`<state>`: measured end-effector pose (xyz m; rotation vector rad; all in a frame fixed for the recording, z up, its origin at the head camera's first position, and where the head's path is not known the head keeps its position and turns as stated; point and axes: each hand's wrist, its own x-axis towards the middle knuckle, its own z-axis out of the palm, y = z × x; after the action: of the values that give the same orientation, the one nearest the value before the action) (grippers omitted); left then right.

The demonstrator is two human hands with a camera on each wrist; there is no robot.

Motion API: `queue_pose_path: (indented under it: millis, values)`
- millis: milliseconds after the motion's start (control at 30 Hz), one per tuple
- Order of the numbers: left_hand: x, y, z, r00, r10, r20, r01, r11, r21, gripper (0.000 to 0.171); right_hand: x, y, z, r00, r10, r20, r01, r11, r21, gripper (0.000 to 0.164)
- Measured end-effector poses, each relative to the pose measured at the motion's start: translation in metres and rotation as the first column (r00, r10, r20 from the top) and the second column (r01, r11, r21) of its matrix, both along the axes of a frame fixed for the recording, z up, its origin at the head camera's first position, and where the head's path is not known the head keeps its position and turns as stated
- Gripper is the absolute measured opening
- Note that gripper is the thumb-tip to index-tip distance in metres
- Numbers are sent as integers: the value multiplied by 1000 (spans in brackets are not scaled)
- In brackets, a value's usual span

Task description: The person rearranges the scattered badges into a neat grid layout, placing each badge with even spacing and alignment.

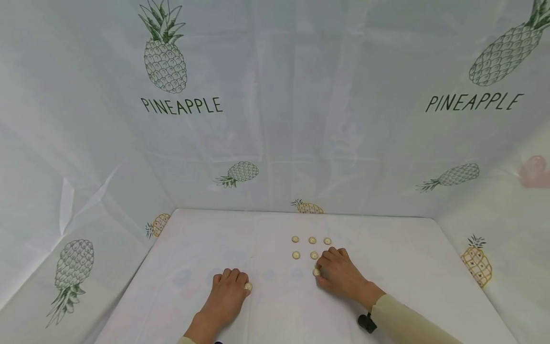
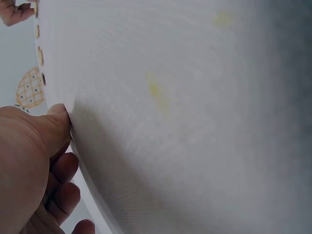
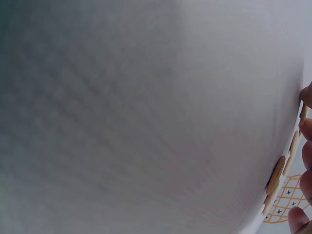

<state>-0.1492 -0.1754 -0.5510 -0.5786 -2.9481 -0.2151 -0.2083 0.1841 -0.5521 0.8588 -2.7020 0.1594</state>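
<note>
Several small, round, pale wooden discs with faint markings lie on the white-covered table. My left hand (image 1: 227, 292) is low on the table, left of centre, pinching one disc (image 1: 248, 286) at its thumb side. In the left wrist view the thumb (image 2: 58, 117) touches the table surface and hides that disc. My right hand (image 1: 341, 274) pinches another disc (image 1: 316, 272) between thumb and finger, at or just above the cloth. Beyond it are three discs in a back row, such as the middle disc (image 1: 312, 240), and two in front, including the left disc (image 1: 296, 255).
The tabletop (image 1: 206, 239) has a white cloth with faint spots. White sheeting (image 1: 301, 119) printed with pineapples rises behind it and along both sides. A black strap piece (image 1: 367, 323) hangs at my right wrist.
</note>
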Motion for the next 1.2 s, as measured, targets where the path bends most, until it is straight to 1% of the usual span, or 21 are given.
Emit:
queue_pose_path:
  millis: [167,300,533,833,1000,1200]
  values:
    - [0,1,1,1000,5,3,-5,1000,2,26,-1,0,2,1000,12,-19,-12,1000,2,12]
    - [0,1,1,1000,3,0,-3,1000,-1,26,-1,0,2,1000,13,-19,-13,1000,-6,12]
    - [0,2,5,1000,2,3,-2,1000,7,25,-1,1,3,1000,-13,17,13,1000,-3,18]
    - [-1,2,5,1000,-3,-17,3,1000,3,26,0,0,4,1000,5,10,-4,1000,-25,13]
    - [-2,-1,5,1000,-13,6,13,1000,-9,24,1,-1,6,1000,3,30,-2,1000,-21,12]
    - [-2,-5,9,999,-22,28,22,1000,-2,24,2,-3,7,999,1,37,0,1000,-4,14]
